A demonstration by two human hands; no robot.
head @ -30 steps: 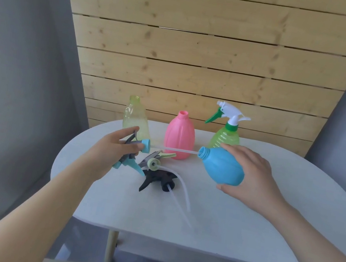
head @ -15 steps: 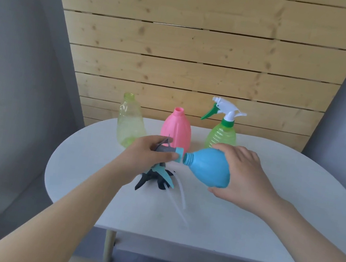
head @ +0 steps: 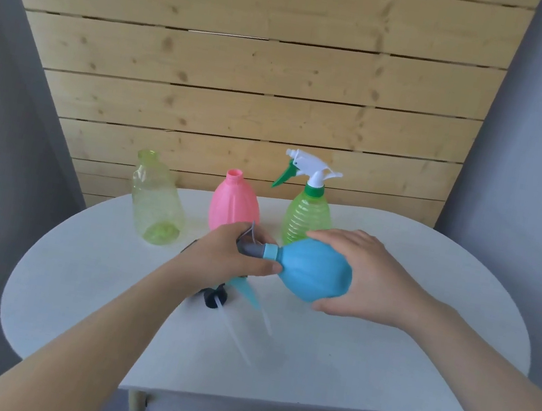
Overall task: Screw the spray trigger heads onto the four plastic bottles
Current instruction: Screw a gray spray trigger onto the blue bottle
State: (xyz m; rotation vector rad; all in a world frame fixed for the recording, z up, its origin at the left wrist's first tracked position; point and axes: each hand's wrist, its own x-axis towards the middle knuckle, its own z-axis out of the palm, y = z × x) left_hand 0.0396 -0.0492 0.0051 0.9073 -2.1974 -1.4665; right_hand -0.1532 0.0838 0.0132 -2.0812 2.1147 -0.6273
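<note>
My right hand [head: 372, 279] holds the blue bottle [head: 314, 271] on its side above the table, neck pointing left. My left hand [head: 228, 259] grips the grey and teal trigger head [head: 253, 249], whose collar sits on the bottle's neck; its teal lever [head: 246, 291] hangs below. A yellow bottle [head: 155, 202] and a pink bottle [head: 234, 202] stand open at the back. The green bottle [head: 307, 216] beside them wears a white and green trigger head [head: 308, 168]. Black loose trigger heads [head: 214, 298] lie under my left wrist, mostly hidden, with clear dip tubes [head: 239, 343] trailing toward me.
The white oval table [head: 377, 374] stands against a wooden plank wall [head: 245, 93], with grey walls on both sides. The table's front edge runs close to my forearms.
The trigger head's dip tube has gone fully into the blue bottle and its collar has reached the neck. My left hand has moved right to meet the bottle.
</note>
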